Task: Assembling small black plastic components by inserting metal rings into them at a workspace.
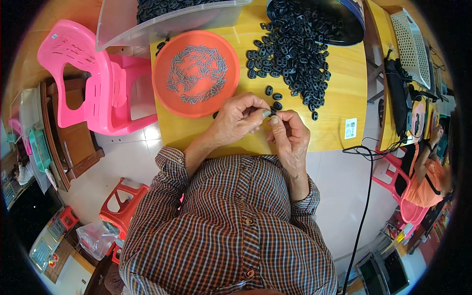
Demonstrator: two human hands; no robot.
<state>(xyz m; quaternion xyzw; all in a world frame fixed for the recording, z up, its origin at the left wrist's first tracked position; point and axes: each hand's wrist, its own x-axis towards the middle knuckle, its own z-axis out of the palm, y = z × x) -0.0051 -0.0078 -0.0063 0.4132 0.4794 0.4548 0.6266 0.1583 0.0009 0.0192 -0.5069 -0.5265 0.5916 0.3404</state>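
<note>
My left hand (239, 119) and my right hand (291, 137) meet over the near edge of the yellow table, fingertips pinched together. Between them shows a small black two-holed piece (273, 112), gripped by my right thumb and fingers. What my left fingertips pinch against it is too small to make out. Just beyond lie a few loose black oval pieces (277, 97), trailing off a large heap (290, 61) of the same kind. To the left of the heap, an orange round tray (163, 93) holds many small grey pins (196, 73), spread in a ring.
At the far left of the yellow table (332, 132) stands a clear plastic bin (196, 25) with black pieces. A dark round container (363, 22) lies tipped behind the heap. A pink chair (115, 93) is at the left; a black cable (366, 196) hangs at the right. Another person (425, 182) sits far right.
</note>
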